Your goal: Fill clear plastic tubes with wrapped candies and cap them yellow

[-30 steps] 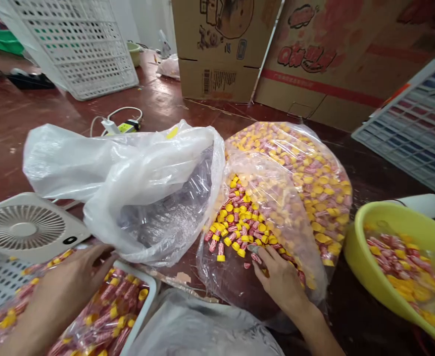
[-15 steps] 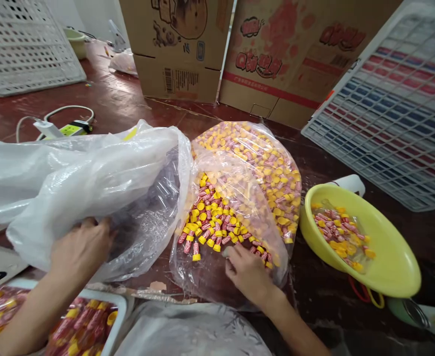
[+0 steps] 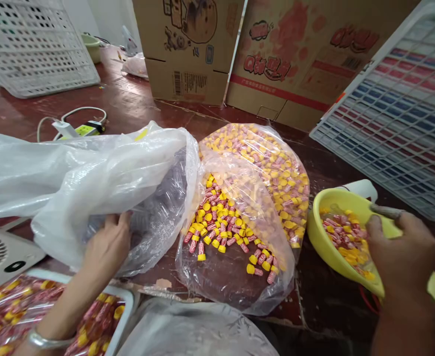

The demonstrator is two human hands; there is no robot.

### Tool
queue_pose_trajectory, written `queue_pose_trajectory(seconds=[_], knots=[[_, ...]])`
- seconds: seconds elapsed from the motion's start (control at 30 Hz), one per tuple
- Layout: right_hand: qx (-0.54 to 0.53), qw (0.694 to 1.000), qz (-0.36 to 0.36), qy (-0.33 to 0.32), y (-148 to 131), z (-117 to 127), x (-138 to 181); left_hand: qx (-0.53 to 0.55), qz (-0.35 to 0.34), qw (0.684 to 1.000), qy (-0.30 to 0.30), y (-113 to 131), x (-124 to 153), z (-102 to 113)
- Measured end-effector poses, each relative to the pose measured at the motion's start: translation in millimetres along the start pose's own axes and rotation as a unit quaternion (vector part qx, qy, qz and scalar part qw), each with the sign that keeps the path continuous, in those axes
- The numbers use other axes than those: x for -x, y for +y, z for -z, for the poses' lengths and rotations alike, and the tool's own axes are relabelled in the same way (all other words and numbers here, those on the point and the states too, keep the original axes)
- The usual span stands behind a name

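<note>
My left hand (image 3: 109, 242) reaches into the mouth of a white plastic bag (image 3: 91, 168). Its fingers are curled among clear plastic pieces (image 3: 158, 207), and the fingertips are hidden. Over the right side of a tilted yellow basin (image 3: 319, 212) is my right hand (image 3: 403, 247), thumb and index finger apart, with a grey cover on one finger. Small red-and-white tubes with yellow caps (image 3: 345, 232) lie in the basin below it. Between the hands, a clear bag (image 3: 235, 291) lies open with many more capped tubes (image 3: 217, 217) spilling toward its mouth.
At the lower left stand a white tray (image 3: 122, 316) of larger filled packages and a white fan (image 3: 2, 252). Cardboard boxes (image 3: 276, 54) line the back. White crates (image 3: 395, 104) stand at the right and far left. A power strip (image 3: 87, 129) lies behind the white bag.
My right hand has left the capped tubes at the clear bag's mouth and moved right, over the yellow basin. My left hand stays in the white bag. The view has shifted slightly.
</note>
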State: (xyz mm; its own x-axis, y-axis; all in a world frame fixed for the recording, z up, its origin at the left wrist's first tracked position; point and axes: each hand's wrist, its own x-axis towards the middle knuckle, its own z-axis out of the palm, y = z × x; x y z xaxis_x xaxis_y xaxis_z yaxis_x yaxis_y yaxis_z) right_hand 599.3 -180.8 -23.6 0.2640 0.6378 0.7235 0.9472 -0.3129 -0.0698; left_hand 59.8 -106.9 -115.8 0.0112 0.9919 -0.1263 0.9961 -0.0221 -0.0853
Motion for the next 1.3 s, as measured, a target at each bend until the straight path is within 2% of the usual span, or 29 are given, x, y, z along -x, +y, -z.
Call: queue_pose_trajectory(seconds=[0.07,0.13,0.17,0.23,0.3,0.33,0.4,0.43,0.53,0.6,0.7,0.8,0.87,0.93,1.0,1.07,1.13,1.2,1.27,1.3], knots=[[-0.121,0.991,0.054,-0.023,-58.2,4.5,28.0,0.037,-0.025,0.999,0.028,2.7,3.9,-8.3],[-0.241,0.939,0.179,-0.168,-119.4,1.3,61.4,0.065,-0.049,0.995,0.058,5.0,6.2,-15.0],[-0.25,0.914,0.229,-0.224,-146.2,-3.8,78.5,0.086,-0.06,0.992,0.074,6.4,7.4,-16.5],[-0.218,0.885,0.275,-0.305,-185.6,-18.5,110.2,0.16,-0.074,0.979,0.102,10.5,12.1,-15.0],[-0.173,0.874,0.297,-0.342,-203.8,-34.4,133.7,0.278,-0.072,0.952,0.108,17.3,21.2,-8.0],[-0.158,0.873,0.303,-0.347,-206.3,-41.2,140.9,0.344,-0.066,0.932,0.09,22.0,27.2,-3.3],[-0.154,0.879,0.301,-0.336,-203.8,-50.1,145.9,0.474,-0.053,0.879,0.008,33.2,39.9,5.6],[-0.171,0.883,0.291,-0.326,-201.0,-51.4,144.2,0.537,-0.046,0.841,-0.044,39.5,45.5,9.0],[-0.285,0.887,0.214,-0.294,-196.2,-42.1,130.4,0.694,-0.025,0.701,-0.164,58.1,56.3,12.6],[-0.374,0.866,0.147,-0.298,-198.1,-28.3,121.4,0.759,-0.004,0.622,-0.191,69.1,58.2,10.4],[-0.458,0.816,0.078,-0.344,-204.1,-10.7,116.4,0.808,0.032,0.554,-0.197,82.3,58.1,5.4],[-0.48,0.798,0.043,-0.361,-205.7,-6.0,117.9,0.82,0.043,0.538,-0.193,89.7,59.1,2.9],[-0.486,0.797,0.025,-0.359,-204.6,-7.1,118.0,0.81,0.039,0.553,-0.193,91.3,60.8,3.3],[-0.498,0.782,0.008,-0.375,-204.8,-7.9,116.4,0.799,0.031,0.568,-0.197,92.4,62.9,4.8],[-0.509,0.76,0.013,-0.404,-208.2,-7.3,114.1,0.796,0.014,0.562,-0.223,95.0,65.4,7.0],[-0.505,0.753,0.044,-0.419,-213.9,-5.7,112.4,0.793,-0.021,0.545,-0.271,99.7,68.4,9.3],[-0.49,0.77,0.075,-0.401,-219.2,-3.9,111.3,0.779,-0.068,0.54,-0.313,105.2,70.9,11.3],[-0.482,0.784,0.105,-0.376,-221.7,-1.5,110.1,0.77,-0.099,0.544,-0.319,109.1,71.9,12.6],[-0.489,0.77,0.16,-0.378,-221.6,1.8,109.1,0.782,-0.092,0.538,-0.301,110.9,71.1,12.8],[-0.491,0.76,0.197,-0.377,-221.3,3.5,109.4,0.796,-0.074,0.525,-0.292,111.3,70.4,12.5]])
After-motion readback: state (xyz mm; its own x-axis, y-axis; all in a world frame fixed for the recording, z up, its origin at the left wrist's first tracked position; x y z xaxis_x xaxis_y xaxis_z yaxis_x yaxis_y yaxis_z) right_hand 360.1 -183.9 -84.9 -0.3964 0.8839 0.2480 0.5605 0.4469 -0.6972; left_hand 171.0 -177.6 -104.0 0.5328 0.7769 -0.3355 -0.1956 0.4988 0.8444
